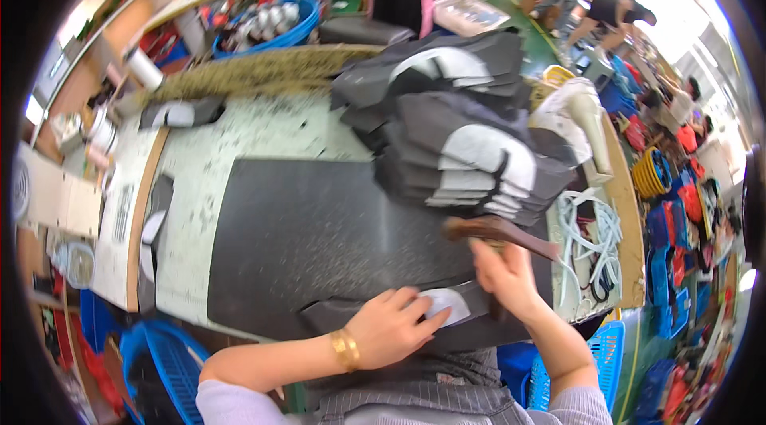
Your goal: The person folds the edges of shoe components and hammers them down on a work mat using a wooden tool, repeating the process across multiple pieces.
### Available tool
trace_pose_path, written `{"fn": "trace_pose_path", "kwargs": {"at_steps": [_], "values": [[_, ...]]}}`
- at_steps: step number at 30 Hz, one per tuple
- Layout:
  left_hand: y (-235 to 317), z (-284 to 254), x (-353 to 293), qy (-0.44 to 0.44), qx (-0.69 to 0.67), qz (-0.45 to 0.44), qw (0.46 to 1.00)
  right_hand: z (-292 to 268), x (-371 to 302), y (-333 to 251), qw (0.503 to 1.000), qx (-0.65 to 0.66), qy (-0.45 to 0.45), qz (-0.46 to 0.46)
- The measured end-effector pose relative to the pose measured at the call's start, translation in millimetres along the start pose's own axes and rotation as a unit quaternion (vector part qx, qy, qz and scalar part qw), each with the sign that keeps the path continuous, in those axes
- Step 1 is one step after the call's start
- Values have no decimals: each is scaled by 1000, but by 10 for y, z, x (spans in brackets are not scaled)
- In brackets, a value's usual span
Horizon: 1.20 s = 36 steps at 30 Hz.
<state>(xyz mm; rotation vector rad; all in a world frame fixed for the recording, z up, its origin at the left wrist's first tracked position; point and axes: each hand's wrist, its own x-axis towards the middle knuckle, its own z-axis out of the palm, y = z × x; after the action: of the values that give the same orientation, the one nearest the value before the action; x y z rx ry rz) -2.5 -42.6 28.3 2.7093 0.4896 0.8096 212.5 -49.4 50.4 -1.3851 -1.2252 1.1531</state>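
Observation:
My right hand [507, 280] is closed around the handle of a hammer [511, 233] with a dark brown, curved head. The hammer is raised over the right part of a black mat [303, 225]. Fingers stretched, my left hand [396, 328] lies flat on a dark grey cut piece [327, 313] at the mat's near edge. A white patch [448, 305] on that piece shows beside my left fingertips. Past the hammer lies a fanned pile of similar dark pieces [407, 162] with white patches.
At the right edge lies a tangle of pale blue cord [590, 233], with scissors partly under it. A heat gun-like tool [589, 126] stands beyond. Blue baskets [163, 361] flank me below the table. Other people [610, 18] work at the far right.

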Motion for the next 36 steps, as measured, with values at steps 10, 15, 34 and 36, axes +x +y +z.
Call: {"fn": "trace_pose_path", "kwargs": {"at_steps": [10,15,34,36], "values": [[-647,-716,1877,432,341,116,827,-907,-947,591,877,330,345,51],[-1055,886,1930,80,108,83,987,-902,-950,875,897,309,316,12],[-2316,-1775,-2503,-63,371,-599,706,-905,-881,555,911,203,338,122],[-2141,-1952,-2458,-81,375,-460,801,-934,-922,569,911,202,340,118]]}}
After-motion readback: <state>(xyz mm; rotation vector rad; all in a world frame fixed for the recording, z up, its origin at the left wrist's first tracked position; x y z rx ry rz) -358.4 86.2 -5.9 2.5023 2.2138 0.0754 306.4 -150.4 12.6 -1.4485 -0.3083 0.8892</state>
